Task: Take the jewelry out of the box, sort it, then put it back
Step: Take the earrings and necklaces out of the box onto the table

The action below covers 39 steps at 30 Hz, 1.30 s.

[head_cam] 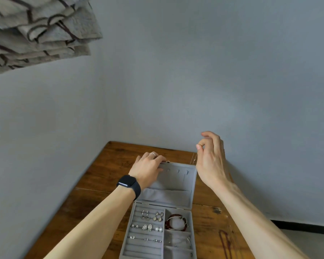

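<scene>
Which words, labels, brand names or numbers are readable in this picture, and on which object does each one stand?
No readable text stands anywhere in this view.
Smartwatch: the screen is dark, no digits show.
Jewelry box: plain grey lining, no label or brand visible.
Chain pinched by the right hand: too thin to show any tag.
Curtain: only a line pattern, no letters.
</scene>
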Each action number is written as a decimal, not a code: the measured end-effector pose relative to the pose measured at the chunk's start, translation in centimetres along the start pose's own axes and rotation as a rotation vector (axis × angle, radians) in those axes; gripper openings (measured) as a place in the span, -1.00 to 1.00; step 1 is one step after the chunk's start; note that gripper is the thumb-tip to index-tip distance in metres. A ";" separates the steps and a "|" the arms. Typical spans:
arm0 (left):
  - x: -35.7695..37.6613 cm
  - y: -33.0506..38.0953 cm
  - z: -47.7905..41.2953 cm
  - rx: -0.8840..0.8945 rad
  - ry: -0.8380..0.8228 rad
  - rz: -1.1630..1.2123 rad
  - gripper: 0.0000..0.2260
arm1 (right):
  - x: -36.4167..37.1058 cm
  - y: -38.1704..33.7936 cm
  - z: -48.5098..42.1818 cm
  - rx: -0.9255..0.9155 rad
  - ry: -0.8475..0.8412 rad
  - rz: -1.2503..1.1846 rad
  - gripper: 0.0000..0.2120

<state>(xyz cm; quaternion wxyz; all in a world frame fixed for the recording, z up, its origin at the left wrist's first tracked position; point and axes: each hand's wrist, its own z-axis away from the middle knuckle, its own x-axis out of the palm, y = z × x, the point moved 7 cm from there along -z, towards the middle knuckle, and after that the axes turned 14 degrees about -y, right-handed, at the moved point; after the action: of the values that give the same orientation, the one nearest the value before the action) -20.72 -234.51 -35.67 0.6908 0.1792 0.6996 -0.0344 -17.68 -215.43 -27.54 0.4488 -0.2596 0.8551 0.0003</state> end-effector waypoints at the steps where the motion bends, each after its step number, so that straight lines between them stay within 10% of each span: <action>1: -0.3 0.2 0.2 0.001 -0.001 0.002 -0.65 | -0.6 -0.1 -0.2 0.003 0.007 -0.005 -0.94; 15: -1.2 1.9 1.6 -0.037 -0.021 -0.090 -0.59 | -6.5 -0.7 -1.5 0.046 0.058 -0.265 -0.94; 26: -11.7 11.5 7.0 0.301 -0.086 0.606 -0.59 | -11.0 -3.1 2.7 0.086 -0.389 -0.433 -0.90; 39: -7.7 16.7 15.7 0.396 -0.340 0.499 -0.86 | -11.6 -5.6 12.7 0.081 -0.451 -0.622 -0.93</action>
<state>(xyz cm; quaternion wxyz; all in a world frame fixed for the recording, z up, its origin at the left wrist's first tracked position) -0.91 -225.08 -25.49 0.7365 0.4664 0.4890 -0.0290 -0.10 -212.16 -24.96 0.6141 -0.4819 0.6149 -0.1126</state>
